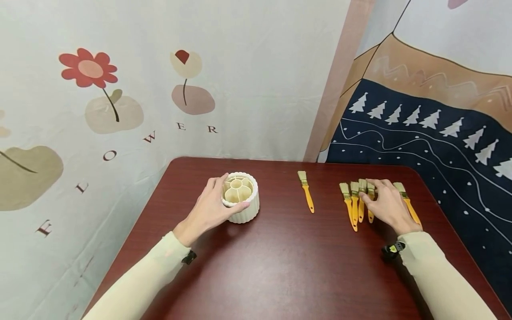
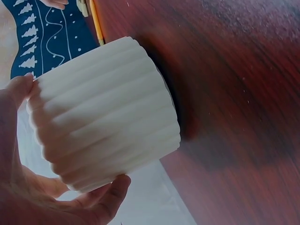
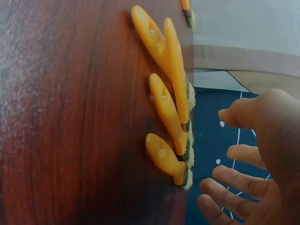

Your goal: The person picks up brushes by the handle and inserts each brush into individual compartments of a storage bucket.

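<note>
A cream-white round organizer [image 1: 252, 209] with fluted sides stands on the table, its open top divided into a ring of compartments around a central one. My left hand [image 1: 206, 206] grips it from the left, thumb on one side and fingers on the other, as the left wrist view shows against the ribbed wall [image 2: 103, 117]. Several flat paintbrushes [image 1: 354, 204] with yellow handles and pale bristles lie in a row at the right. Over them hovers my right hand [image 1: 386, 204], fingers loosely spread and holding nothing; in the right wrist view a gap separates it from the yellow handles [image 3: 164, 110].
One paintbrush [image 1: 306, 193] lies apart, between the organizer and the row. Another brush [image 1: 407, 202] is just right of my right hand, partly hidden by it. The dark red table [image 1: 272, 266] meets a printed curtain [image 1: 256, 89] at its back edge.
</note>
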Demonstrator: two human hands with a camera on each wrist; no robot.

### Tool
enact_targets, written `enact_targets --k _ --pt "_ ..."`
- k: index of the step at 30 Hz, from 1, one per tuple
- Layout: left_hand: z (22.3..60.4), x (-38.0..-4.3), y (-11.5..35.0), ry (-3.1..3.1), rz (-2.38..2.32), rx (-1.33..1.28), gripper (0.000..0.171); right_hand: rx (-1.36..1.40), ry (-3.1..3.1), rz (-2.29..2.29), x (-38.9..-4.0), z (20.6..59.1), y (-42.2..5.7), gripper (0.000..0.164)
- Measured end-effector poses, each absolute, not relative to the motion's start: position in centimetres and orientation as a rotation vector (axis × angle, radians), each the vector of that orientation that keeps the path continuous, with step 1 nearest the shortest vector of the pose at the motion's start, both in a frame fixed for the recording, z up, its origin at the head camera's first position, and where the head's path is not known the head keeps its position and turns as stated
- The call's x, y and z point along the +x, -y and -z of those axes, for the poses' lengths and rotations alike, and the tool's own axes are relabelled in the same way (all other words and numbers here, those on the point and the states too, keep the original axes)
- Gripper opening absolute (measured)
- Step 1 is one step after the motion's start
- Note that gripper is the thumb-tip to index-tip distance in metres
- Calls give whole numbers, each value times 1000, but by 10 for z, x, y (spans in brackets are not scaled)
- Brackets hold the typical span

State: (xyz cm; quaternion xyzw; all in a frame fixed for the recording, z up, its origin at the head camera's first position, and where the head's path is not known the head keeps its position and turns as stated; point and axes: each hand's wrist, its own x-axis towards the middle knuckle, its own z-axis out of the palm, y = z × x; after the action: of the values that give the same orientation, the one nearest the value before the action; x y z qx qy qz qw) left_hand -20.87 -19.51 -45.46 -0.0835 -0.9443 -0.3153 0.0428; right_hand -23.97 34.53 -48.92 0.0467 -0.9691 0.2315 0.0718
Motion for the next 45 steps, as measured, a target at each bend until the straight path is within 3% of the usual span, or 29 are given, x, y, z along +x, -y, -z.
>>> enact_targets --k 16,30,45 --pt "450 -202 180 2895 986 -291 121 129 2930 -698 -243 500 -357 68" --pt "451 -198 166 2905 1002 -316 120 137 2906 -705 -249 507 -349 50" --pt "450 -199 156 2926 1001 -362 122 91 2990 -713 -254 500 -338 48"
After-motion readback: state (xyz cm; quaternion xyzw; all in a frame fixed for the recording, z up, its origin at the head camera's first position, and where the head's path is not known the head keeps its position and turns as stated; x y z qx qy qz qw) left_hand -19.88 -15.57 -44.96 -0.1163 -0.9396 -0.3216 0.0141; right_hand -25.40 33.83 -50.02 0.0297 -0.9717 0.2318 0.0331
